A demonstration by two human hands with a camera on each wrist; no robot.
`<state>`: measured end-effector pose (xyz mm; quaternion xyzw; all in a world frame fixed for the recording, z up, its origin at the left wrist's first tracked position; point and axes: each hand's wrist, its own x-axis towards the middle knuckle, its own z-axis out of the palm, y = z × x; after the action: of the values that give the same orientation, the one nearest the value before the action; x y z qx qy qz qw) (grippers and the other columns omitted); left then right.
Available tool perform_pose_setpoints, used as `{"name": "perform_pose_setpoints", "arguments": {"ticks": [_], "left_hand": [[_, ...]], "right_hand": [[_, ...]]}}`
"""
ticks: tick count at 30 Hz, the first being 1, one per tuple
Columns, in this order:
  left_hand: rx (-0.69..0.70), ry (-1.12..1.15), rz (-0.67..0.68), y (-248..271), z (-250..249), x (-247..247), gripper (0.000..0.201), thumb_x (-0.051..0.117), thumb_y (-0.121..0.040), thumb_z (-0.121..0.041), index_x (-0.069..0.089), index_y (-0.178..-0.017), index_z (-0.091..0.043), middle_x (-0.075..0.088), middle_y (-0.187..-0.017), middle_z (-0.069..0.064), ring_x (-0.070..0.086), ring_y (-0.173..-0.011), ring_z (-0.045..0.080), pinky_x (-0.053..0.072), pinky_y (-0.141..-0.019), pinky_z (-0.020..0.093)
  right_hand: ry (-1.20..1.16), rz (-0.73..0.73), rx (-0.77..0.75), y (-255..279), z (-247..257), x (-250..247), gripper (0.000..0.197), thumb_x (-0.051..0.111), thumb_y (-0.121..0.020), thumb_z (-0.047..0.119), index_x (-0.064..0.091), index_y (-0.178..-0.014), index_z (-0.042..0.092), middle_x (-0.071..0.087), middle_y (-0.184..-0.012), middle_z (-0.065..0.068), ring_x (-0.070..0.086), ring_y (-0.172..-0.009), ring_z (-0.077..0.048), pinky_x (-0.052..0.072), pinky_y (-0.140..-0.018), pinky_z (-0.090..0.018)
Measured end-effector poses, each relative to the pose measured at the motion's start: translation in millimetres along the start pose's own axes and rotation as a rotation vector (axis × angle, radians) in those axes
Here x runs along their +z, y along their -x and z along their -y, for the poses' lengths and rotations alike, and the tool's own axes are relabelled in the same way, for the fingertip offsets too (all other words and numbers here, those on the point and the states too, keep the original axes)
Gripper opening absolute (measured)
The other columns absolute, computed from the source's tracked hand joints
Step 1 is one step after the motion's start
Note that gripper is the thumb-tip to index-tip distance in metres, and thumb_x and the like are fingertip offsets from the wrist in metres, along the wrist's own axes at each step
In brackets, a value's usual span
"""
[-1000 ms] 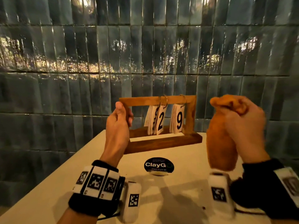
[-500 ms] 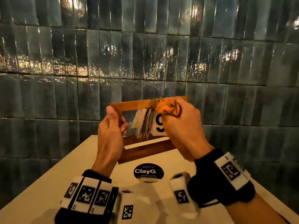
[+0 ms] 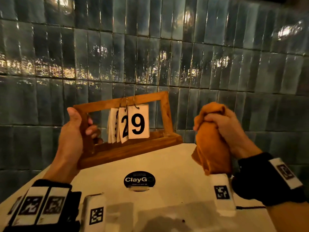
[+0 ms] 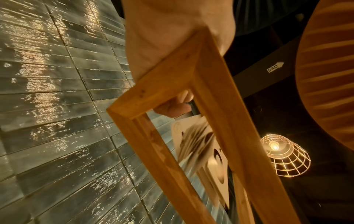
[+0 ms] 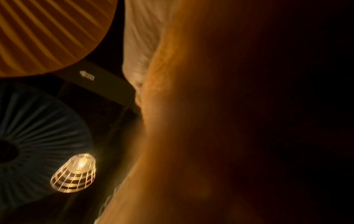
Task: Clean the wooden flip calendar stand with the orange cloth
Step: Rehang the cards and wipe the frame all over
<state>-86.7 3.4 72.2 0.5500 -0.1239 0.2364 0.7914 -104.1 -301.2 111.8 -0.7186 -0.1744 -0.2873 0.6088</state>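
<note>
Right hand (image 3: 224,126) withdrawn clutching orange cloth (image 3: 211,146), left hand (image 3: 71,133) gripping calendar stand (image 3: 127,148)

Rear wall (image 3: 150,56) is clad in glossy blue-grey tiles set upright; warm glare patches are seen across them. A pale table (image 3: 167,164) abuts the wall, with a round black "ClayG" sticker (image 3: 139,179) on its top. Overhead, a lit wire-cage lamp (image 4: 283,156) is seen against a dark ceiling, beside a round slatted wooden panel (image 4: 329,68). A dark pleated disc (image 5: 38,136) is also seen overhead.
</note>
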Motion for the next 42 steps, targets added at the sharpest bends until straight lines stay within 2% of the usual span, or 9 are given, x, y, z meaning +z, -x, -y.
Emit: {"name": "perform_pose_setpoints", "arguments": {"ticks": [3,6,12,16,20,25,32,38,42], "left_hand": [[-0.046,0.003,0.044,-4.9,-0.3,-4.3,0.054,0.02,-0.088,-0.064,0.045,-0.071,-0.02,0.039,-0.044,-0.011,0.043,-0.042,0.005,0.043,-0.047,0.024],[-0.087,0.014,0.083,-8.7,-1.7,-9.5,0.053,0.023,-0.086,-0.066,0.044,-0.07,-0.019,0.038,-0.044,-0.011,0.041,-0.04,0.005,0.038,-0.035,0.018],[-0.097,-0.007,0.177,-2.0,-8.6,-4.8,0.051,0.028,-0.078,-0.065,0.041,-0.068,-0.016,0.032,-0.042,-0.009,0.035,-0.035,0.005,0.029,-0.029,0.014],[-0.095,-0.063,0.184,0.3,-11.3,-3.3,0.053,0.027,-0.082,-0.064,0.04,-0.068,-0.015,0.031,-0.042,-0.008,0.035,-0.035,0.006,0.028,-0.029,0.014],[-0.106,-0.103,0.187,0.9,-13.7,-4.4,0.053,0.026,-0.086,-0.062,0.04,-0.067,-0.014,0.032,-0.043,-0.008,0.035,-0.035,0.006,0.029,-0.03,0.015],[-0.123,-0.117,0.217,3.0,-19.0,-6.1,0.053,0.028,-0.083,-0.062,0.039,-0.067,-0.014,0.03,-0.043,-0.007,0.034,-0.037,0.007,0.028,-0.029,0.016],[-0.106,-0.114,0.232,12.8,-19.4,3.2,0.052,0.025,-0.086,-0.059,0.039,-0.067,-0.013,0.028,-0.044,-0.007,0.032,-0.036,0.005,0.025,-0.031,0.013],[-0.103,-0.093,0.175,12.6,-20.7,2.5,0.052,0.026,-0.089,-0.059,0.041,-0.067,-0.014,0.03,-0.044,-0.007,0.033,-0.036,0.005,0.026,-0.03,0.013],[-0.12,-0.115,0.225,12.8,-24.0,2.4,0.051,0.027,-0.085,-0.06,0.039,-0.067,-0.013,0.029,-0.043,-0.007,0.032,-0.035,0.005,0.026,-0.028,0.014]], "right_hand": [[0.097,0.303,-0.066,3.6,1.3,10.4,0.019,0.061,-0.079,-0.002,0.062,-0.079,0.017,0.066,-0.074,0.005,0.065,-0.073,-0.006,0.052,-0.066,-0.017],[0.195,0.458,-0.101,3.9,2.1,20.9,0.02,0.069,-0.073,-0.002,0.063,-0.08,0.015,0.068,-0.081,0.002,0.066,-0.084,-0.013,0.054,-0.075,-0.023],[0.193,0.382,-0.097,7.8,-10.4,25.5,0.025,0.076,-0.066,0.008,0.062,-0.086,0.013,0.07,-0.08,0.007,0.066,-0.083,-0.008,0.05,-0.079,-0.025],[0.213,0.294,-0.169,17.7,-18.5,28.6,0.065,0.076,-0.06,0.033,0.047,-0.118,0.028,0.065,-0.081,0.01,0.064,-0.083,-0.006,0.05,-0.086,-0.03],[0.21,0.34,-0.27,18.9,-23.2,30.1,0.082,0.068,-0.077,0.023,0.023,-0.144,0.037,0.068,-0.076,0.001,0.068,-0.082,-0.02,0.047,-0.094,-0.049],[0.271,0.381,-0.349,15.4,-20.4,30.3,0.07,0.065,-0.081,0.006,0.033,-0.133,0.04,0.067,-0.075,0.012,0.067,-0.079,-0.009,0.05,-0.087,-0.022],[0.217,0.196,-0.493,7.1,-2.5,29.0,0.008,0.057,-0.077,0.022,0.06,-0.085,0.024,0.067,-0.088,0.01,0.063,-0.085,-0.006,0.047,-0.075,-0.013],[0.298,0.362,-0.4,12.6,1.5,21.6,0.06,0.071,-0.068,0.009,0.05,-0.119,0.033,0.067,-0.076,0.011,0.065,-0.077,-0.006,0.051,-0.078,-0.018],[0.406,0.214,-0.508,19.5,4.0,22.2,0.038,0.07,-0.069,0.035,0.056,-0.104,0.034,0.067,-0.078,0.009,0.064,-0.078,-0.004,0.049,-0.072,-0.012]]}}
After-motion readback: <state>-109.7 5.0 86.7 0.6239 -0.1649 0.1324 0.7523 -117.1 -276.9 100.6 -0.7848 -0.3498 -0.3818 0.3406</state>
